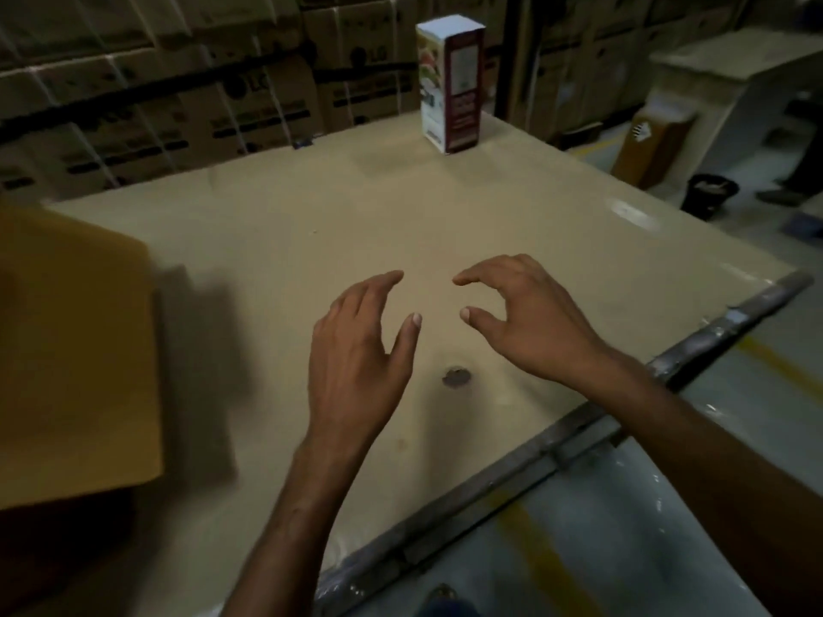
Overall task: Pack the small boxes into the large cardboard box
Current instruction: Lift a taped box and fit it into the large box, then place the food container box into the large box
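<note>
Both bare hands are held over the tan flat bench (276,242), the left hand (356,349) and right hand (530,322) each with an open, empty grip. A tall white-and-maroon printed small box (450,84) is stood upright at the far edge, well apart. A blurred brown cardboard flap (71,358) is seen at the left.

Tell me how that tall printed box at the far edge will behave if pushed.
The printed box stands upright on a narrow base, so a push near its top would likely tip it. Low down, it should slide on the smooth table. Its cardboard walls probably dent under hard squeezing.
</note>
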Motion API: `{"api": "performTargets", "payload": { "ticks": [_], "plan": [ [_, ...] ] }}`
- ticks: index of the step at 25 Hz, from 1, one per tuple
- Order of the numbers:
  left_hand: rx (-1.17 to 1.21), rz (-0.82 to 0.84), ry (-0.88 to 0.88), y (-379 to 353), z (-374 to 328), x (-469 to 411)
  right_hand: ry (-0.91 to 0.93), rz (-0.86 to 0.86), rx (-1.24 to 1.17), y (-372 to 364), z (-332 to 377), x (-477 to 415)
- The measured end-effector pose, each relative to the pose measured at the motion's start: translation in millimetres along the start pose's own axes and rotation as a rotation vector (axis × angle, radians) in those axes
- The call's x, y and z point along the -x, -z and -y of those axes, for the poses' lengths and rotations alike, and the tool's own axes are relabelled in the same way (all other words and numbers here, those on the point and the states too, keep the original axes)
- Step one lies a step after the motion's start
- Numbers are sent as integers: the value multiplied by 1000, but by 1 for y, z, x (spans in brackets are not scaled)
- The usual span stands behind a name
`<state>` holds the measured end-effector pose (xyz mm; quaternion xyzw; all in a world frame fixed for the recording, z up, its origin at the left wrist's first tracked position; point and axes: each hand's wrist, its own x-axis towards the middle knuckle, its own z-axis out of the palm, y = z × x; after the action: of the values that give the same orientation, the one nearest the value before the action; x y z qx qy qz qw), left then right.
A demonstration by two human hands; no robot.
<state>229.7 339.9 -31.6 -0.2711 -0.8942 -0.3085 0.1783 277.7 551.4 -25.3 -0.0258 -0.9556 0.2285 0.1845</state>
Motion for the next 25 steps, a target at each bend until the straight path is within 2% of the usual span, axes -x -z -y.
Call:
{"api": "performTargets", "payload": {
  "ticks": [5,8,12,15,19,22,25],
  "plan": [
    [-42,50,-68,-75,-43,-67,24,-133,180,22,-86,-17],
    [7,73,-35,-124,-71,-96,-1,-145,139,28,-146,-29],
    [-30,30,118,-197,-116,-114,19,-37,-35,28,-239,-55],
    [-42,-56,337,-242,-163,-115,112,133,-144,36,-298,-71],
    [-108,-105,532,-268,-235,-95,269,349,-245,62,-348,-69],
    [-191,-153,608,-278,-279,-75,390,418,-296,79,-373,-58],
    [-359,-178,624,-294,-322,-59,485,407,-320,99,-398,-42]
  ]
}}
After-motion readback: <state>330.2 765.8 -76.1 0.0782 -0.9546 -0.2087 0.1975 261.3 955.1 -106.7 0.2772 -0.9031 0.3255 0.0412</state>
